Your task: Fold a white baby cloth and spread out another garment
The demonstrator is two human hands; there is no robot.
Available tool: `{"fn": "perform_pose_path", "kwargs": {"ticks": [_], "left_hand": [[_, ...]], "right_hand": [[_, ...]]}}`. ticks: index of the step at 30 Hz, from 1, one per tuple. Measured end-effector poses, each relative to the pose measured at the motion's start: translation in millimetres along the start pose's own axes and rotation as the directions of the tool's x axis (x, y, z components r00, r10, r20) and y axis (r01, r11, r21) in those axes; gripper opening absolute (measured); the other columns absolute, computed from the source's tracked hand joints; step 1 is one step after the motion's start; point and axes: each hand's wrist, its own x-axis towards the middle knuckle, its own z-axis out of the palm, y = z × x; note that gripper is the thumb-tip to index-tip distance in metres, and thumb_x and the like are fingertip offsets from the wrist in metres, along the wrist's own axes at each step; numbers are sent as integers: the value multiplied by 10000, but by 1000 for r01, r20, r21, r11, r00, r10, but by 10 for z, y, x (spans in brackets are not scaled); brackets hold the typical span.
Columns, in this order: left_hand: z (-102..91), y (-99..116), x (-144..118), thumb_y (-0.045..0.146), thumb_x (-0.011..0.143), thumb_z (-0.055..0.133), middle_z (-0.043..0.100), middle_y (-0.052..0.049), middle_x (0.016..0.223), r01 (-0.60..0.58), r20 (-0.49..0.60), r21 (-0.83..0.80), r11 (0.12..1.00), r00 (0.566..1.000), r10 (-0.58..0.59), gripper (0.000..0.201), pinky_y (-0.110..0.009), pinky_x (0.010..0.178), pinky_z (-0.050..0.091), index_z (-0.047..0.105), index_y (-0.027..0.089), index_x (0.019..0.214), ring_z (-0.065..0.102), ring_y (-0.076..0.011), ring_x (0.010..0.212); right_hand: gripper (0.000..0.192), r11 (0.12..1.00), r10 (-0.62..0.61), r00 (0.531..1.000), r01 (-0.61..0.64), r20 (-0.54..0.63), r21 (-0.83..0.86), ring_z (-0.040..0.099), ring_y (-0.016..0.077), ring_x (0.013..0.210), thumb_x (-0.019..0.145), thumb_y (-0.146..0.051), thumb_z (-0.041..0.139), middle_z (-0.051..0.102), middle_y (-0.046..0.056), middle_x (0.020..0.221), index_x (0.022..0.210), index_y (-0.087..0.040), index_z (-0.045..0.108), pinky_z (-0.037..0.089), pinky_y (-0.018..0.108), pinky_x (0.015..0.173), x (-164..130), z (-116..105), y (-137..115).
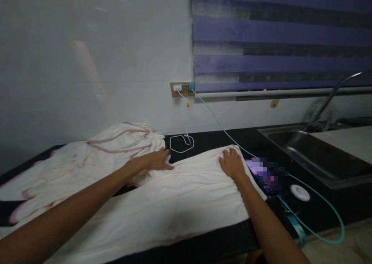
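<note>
Cream cloth (174, 202) spread flat on black counter (319, 206), mid-smoothing by the look of it: left hand (155, 160) and right hand (231, 164) pressed palm-down on far edge, fingers loosely together, gripping nothing; likely needs pinching far corners next; pink-trimmed garment (95, 155) bunched left, sink (314, 150) right.

A pale cream cloth (174, 198) lies spread flat, lightly wrinkled, across the dark countertop (319, 210).
</note>
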Motion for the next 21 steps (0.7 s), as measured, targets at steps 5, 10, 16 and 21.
{"fn": "perform_pose_path", "kwargs": {"ticks": [5,10,16,21], "left_hand": [[10,-30,-56,757,744,625,617,-205,1277,-37,54,36,999,998,35,819,-384,888,534,568,133,1271,673,-315,1033],[268,134,-58,510,880,572,608,-168,1225,38,-88,71,997,996,-32,443,-376,878,525,618,154,1140,655,-281,1026],[639,336,-19,370,993,404,610,-125,1111,272,-353,-10,962,899,-258,271,-381,828,509,597,196,1067,625,-275,1047],[713,258,-33,353,1019,360,623,-92,1033,249,-481,-92,964,836,-262,288,-354,849,511,608,210,989,633,-239,995]], "right_hand": [[537,1000,5,1000,-5,2,5,358,353,1448,1022,-461,405,433,251,1517,1428,-125,507,325,472,1138,-7,-14,-13],[534,1000,12,1000,-12,-4,1,351,353,1451,1022,-456,407,424,249,1529,1424,-122,512,314,474,1146,-17,-6,-34],[580,1000,7,1000,-7,-17,-28,383,363,1418,1023,-455,408,440,253,1510,1489,-113,450,325,479,1129,-30,0,-52],[623,998,2,1000,-1,7,-61,380,380,1417,1024,-463,406,440,277,1501,1517,-82,423,312,493,1133,-20,-10,-62]]}}
